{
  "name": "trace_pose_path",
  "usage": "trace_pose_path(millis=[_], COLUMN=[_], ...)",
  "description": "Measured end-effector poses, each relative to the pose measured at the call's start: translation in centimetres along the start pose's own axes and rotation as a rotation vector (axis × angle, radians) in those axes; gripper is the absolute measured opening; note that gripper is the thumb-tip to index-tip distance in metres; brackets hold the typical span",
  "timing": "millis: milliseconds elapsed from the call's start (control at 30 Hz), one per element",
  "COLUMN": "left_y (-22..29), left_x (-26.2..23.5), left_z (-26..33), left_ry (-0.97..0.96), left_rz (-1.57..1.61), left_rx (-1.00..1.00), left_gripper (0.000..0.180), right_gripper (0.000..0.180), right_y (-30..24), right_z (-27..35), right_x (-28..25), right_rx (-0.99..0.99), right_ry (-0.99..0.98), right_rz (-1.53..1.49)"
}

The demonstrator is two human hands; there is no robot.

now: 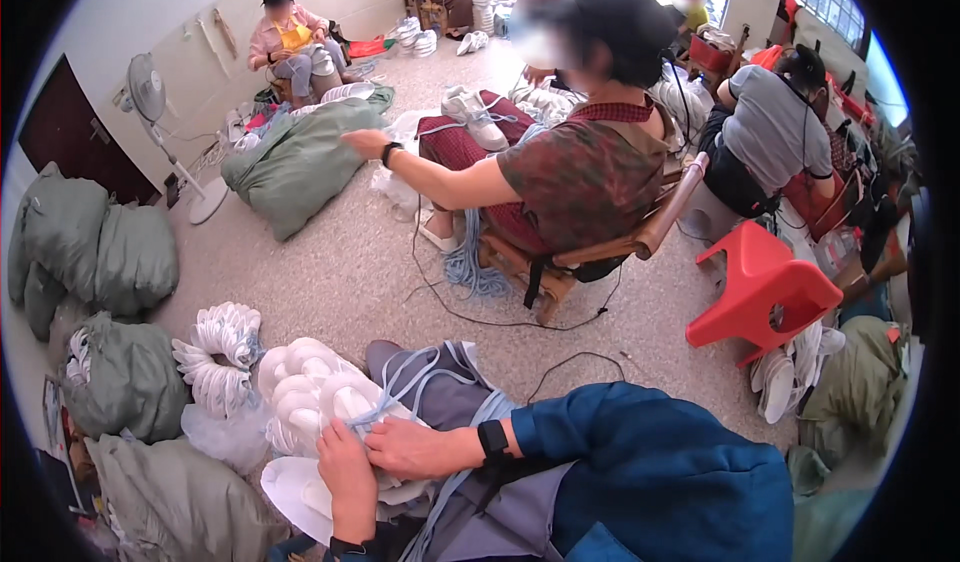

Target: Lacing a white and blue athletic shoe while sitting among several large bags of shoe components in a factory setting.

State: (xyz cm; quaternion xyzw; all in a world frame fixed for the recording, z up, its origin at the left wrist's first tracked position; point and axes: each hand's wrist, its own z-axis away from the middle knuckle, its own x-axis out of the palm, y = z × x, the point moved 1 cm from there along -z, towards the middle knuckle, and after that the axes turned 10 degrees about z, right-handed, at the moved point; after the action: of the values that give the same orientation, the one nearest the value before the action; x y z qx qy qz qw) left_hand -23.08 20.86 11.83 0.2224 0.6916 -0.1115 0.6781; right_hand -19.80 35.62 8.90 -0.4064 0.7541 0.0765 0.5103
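Across my lap lies a bundle of white shoes (pixel 303 387), nested in a row. My left hand (pixel 345 467) is closed at the near shoes, thumb and fingers pinched together; what sits between them is hidden. Right beside it, my right hand (pixel 405 449) pinches a light blue shoelace (pixel 410 390) over the shoe openings. More of these laces run over my grey-clad thigh and hang past my right wrist. Under my left hand a single white shoe (pixel 298 497) sticks out toward the lower left.
A ring of white shoes (pixel 222 352) and stuffed green sacks (pixel 125 377) stand at my left. Ahead, a co-worker (pixel 600 162) sits in a wooden chair with shoes on the lap. A red stool (pixel 765 287) is at the right. Black cable (pixel 500 317) crosses the floor; a fan (pixel 150 92) stands far left.
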Motion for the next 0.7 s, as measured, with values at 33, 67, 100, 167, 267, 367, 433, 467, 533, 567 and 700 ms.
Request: trace_pose_path(millis=[33, 67, 100, 167, 267, 367, 433, 467, 533, 567, 700], left_y=[0.1, 0.1, -0.2, -1.2, -0.9, -1.5, -1.2, -1.2, -1.3, -1.3, -1.3], left_x=[0.1, 0.1, 0.1, 0.2, 0.2, 1.1, 0.6, 0.4, 0.1, 0.0, -0.6], left_z=[-0.1, -0.1, 0.1, 0.6, 0.1, -0.5, -0.7, -0.7, -0.7, -0.7, -0.3], left_ry=[0.017, 0.034, 0.032, 0.004, 0.025, 0.044, 0.041, 0.043, 0.040, 0.038, 0.035], left_rz=[-0.005, -0.011, -0.012, -0.033, -0.111, -0.125, -0.086, -0.048, -0.052, -0.056, -0.083], left_rx=[-0.003, -0.006, -0.003, 0.050, 0.084, 0.075, 0.081, 0.080, 0.108, 0.132, 0.181], left_gripper=[0.045, 0.043, 0.043, 0.040, 0.037, 0.032, 0.028, 0.025, 0.023, 0.022, 0.022], right_gripper=[0.017, 0.017, 0.017, 0.018, 0.019, 0.025, 0.027, 0.027, 0.026, 0.026, 0.030], right_y=[0.1, 0.1, 0.0, 0.0, -0.2, 0.0, 0.1, 0.0, -0.1, -0.2, -0.3], right_z=[0.1, 0.3, 0.3, 0.2, 0.0, 0.1, 0.2, 0.3, 0.1, 0.1, -0.5], right_x=[0.1, 0.3, 0.0, -0.6, -0.6, 0.1, 0.2, 0.2, -0.3, -0.6, -0.6], right_rx=[0.025, 0.028, 0.021, 0.019, -0.035, -0.007, -0.005, 0.001, -0.022, -0.019, -0.064], right_ry=[0.008, 0.010, -0.005, -0.018, -0.021, -0.054, -0.025, -0.025, -0.040, -0.040, -0.131], right_rz=[0.010, 0.010, -0.001, -0.013, 0.010, 0.002, 0.042, 0.041, 0.060, 0.060, 0.158])
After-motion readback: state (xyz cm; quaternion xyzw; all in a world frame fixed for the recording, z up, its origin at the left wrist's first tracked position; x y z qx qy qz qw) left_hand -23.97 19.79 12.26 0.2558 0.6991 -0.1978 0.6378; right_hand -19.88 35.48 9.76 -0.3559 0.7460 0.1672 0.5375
